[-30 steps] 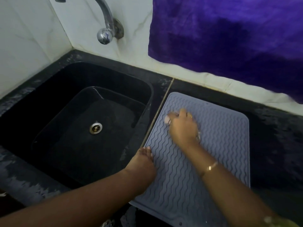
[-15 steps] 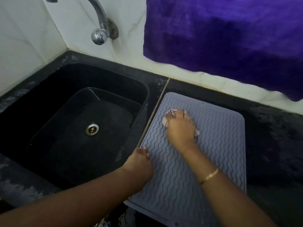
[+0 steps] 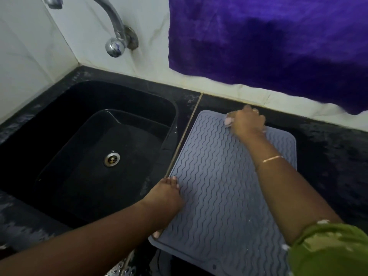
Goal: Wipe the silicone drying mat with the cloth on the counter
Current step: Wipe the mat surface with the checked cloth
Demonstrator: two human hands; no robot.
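Note:
A grey silicone drying mat (image 3: 223,186) with wavy ridges lies on the black counter, right of the sink. My right hand (image 3: 248,123) presses a small pale cloth (image 3: 228,120) onto the mat's far edge; most of the cloth is hidden under my fingers. My left hand (image 3: 166,198) rests flat on the mat's left edge, fingers apart, with the thumb curled under the near corner.
A black sink (image 3: 89,148) with a metal drain (image 3: 111,159) lies to the left. A chrome tap (image 3: 115,42) comes out of the white wall above it. A purple cloth (image 3: 268,40) hangs on the wall behind the mat. Black counter (image 3: 328,152) extends right.
My right hand has slid the cloth from the mat's upper-left middle to its far edge. My left hand has stayed on the left edge.

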